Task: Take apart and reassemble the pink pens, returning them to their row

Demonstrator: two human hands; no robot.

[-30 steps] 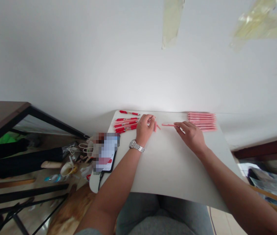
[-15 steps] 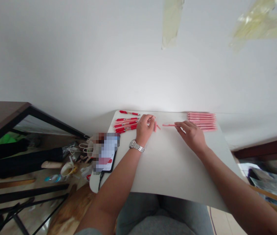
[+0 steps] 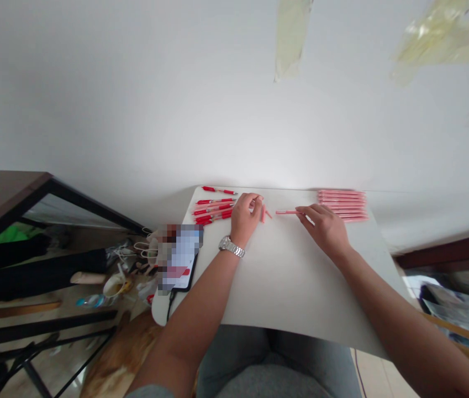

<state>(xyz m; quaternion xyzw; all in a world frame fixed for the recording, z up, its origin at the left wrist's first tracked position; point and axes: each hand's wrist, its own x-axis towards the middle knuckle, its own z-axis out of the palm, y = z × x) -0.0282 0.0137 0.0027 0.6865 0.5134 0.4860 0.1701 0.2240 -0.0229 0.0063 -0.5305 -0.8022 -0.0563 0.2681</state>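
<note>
My right hand pinches a slim pink pen near one end, its other end pointing left over the white table. My left hand, with a metal watch on the wrist, has thumb and fingers pressed together; anything between the fingertips is too small to make out. Beside its fingers lie small pink pieces, which look like pen caps. Several red pens lie at the left, partly covered by my left hand. A neat row of pink pens lies beyond my right hand.
A phone with a cable lies on the left edge of the white table. The wall stands right behind the table. To the left is a dark-framed table, and a brown furry animal is on the floor.
The pen in my right hand has turned slightly in the fingers. Otherwise both hands stay in nearly the same place.
</note>
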